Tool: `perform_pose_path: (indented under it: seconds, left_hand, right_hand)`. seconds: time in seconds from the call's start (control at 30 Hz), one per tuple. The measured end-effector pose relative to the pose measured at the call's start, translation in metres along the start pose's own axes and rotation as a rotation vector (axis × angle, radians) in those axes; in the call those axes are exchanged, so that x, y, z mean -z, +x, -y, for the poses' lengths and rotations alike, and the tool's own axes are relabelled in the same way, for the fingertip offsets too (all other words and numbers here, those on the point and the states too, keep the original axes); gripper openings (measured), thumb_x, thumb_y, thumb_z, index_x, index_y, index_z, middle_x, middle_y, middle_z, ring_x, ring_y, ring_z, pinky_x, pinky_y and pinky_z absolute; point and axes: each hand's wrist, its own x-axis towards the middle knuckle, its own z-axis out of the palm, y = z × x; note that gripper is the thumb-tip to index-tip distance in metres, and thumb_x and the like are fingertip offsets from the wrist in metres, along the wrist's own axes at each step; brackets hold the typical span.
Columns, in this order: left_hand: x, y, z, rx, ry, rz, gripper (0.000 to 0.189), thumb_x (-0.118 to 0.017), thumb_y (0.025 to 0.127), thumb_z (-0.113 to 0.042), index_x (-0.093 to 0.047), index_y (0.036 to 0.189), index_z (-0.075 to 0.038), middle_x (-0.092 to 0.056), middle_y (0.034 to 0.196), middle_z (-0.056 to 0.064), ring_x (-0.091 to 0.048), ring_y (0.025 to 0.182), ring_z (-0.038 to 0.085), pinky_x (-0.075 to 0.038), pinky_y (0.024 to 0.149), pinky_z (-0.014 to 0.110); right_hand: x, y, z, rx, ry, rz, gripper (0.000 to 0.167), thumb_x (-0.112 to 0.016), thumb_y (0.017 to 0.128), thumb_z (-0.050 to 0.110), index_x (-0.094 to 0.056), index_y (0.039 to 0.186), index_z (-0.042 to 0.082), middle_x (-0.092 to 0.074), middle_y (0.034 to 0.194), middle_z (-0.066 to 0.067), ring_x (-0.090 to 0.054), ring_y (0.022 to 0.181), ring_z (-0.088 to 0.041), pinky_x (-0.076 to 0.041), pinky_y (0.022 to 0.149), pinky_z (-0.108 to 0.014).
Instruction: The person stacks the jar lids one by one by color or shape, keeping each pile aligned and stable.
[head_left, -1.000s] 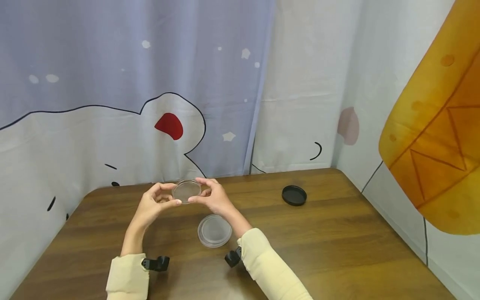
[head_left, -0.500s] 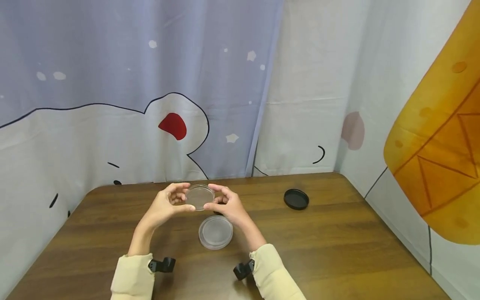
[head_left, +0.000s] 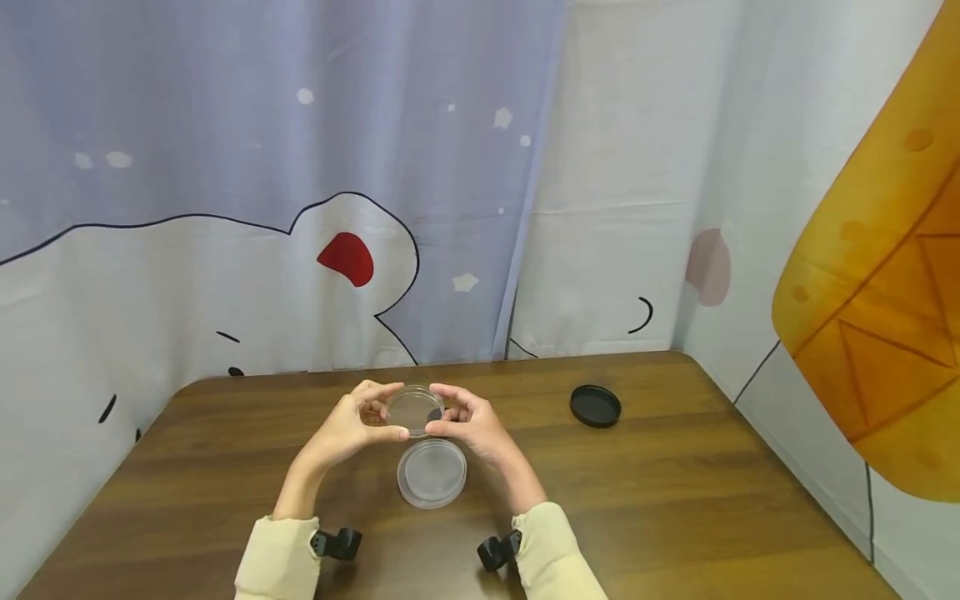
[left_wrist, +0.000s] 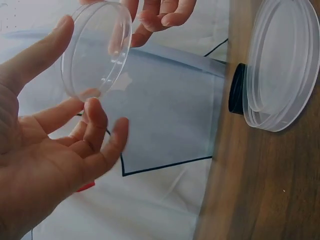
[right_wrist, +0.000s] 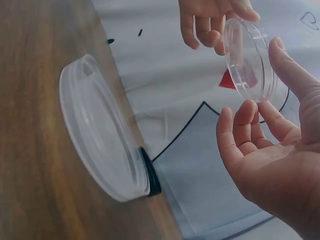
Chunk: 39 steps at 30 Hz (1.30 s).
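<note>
Held only at its edge, the clear round dish [head_left: 414,409] could slip if either pinch slackened, perhaps landing on the frosted dish [head_left: 431,473] nearest it. The left hand [head_left: 339,435] pinches its left rim, the dish is raised and tilted between, a dark piece [left_wrist: 236,90] mostly hidden beyond, and the right hand [head_left: 482,431] pinches the right rim; a black dish [head_left: 596,406] lies well apart, farther right.

Glossy plastic dish [head_left: 411,410], smooth wood-grain tabletop [head_left: 675,500], matt cloth curtain [head_left: 420,125]
</note>
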Motion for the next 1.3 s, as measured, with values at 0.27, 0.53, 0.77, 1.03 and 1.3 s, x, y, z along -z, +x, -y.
perform_pose_path:
  seconds: [0.27,0.53,0.77,1.03,1.3]
  left_hand:
    - [-0.005,0.002,0.008,0.029,-0.009,0.058,0.064,-0.088,0.068,-0.014,-0.055,0.119,0.006,-0.050,0.095,0.012,-0.048,0.081,0.016,-0.046,0.071,0.022]
    - [-0.018,0.007,0.013,0.025,-0.034,0.090,0.065,-0.089,0.066,-0.014,-0.050,0.114,0.006,-0.045,0.092,0.006,-0.047,0.077,0.015,-0.043,0.068,0.022]
    - [-0.027,0.007,0.018,0.063,-0.036,0.117,0.067,-0.090,0.065,-0.014,-0.048,0.114,0.006,-0.045,0.090,0.005,-0.045,0.075,0.015,-0.042,0.065,0.020]
    - [-0.035,0.006,0.030,0.091,-0.049,0.135,0.067,-0.089,0.064,-0.011,-0.049,0.114,0.008,-0.049,0.089,0.011,-0.046,0.076,0.017,-0.042,0.066,0.021]
    - [-0.042,0.007,0.037,0.114,-0.020,0.149,0.069,-0.089,0.066,-0.012,-0.049,0.118,0.010,-0.049,0.096,0.013,-0.046,0.079,0.018,-0.041,0.068,0.021]
  right_hand:
    - [0.008,-0.003,-0.005,-0.031,-0.058,0.052,0.060,-0.075,0.082,0.004,-0.052,0.137,0.000,-0.056,0.125,-0.022,-0.057,0.083,-0.003,-0.048,0.074,-0.016]
    - [0.023,-0.006,-0.006,-0.028,-0.122,0.111,0.060,-0.074,0.084,0.006,-0.051,0.139,0.002,-0.052,0.121,-0.020,-0.053,0.092,-0.008,-0.046,0.075,-0.015]
    - [0.030,-0.007,-0.013,-0.074,-0.147,0.142,0.060,-0.074,0.083,0.006,-0.052,0.139,0.004,-0.053,0.123,-0.011,-0.051,0.094,-0.013,-0.045,0.077,-0.018]
    - [0.034,-0.007,-0.027,-0.150,-0.189,0.138,0.057,-0.073,0.083,0.005,-0.054,0.137,0.006,-0.057,0.133,-0.018,-0.053,0.093,-0.010,-0.046,0.082,-0.023]
    - [0.039,-0.007,-0.040,-0.180,-0.191,0.155,0.058,-0.074,0.083,0.005,-0.053,0.137,0.002,-0.056,0.134,-0.021,-0.054,0.093,-0.009,-0.046,0.082,-0.022]
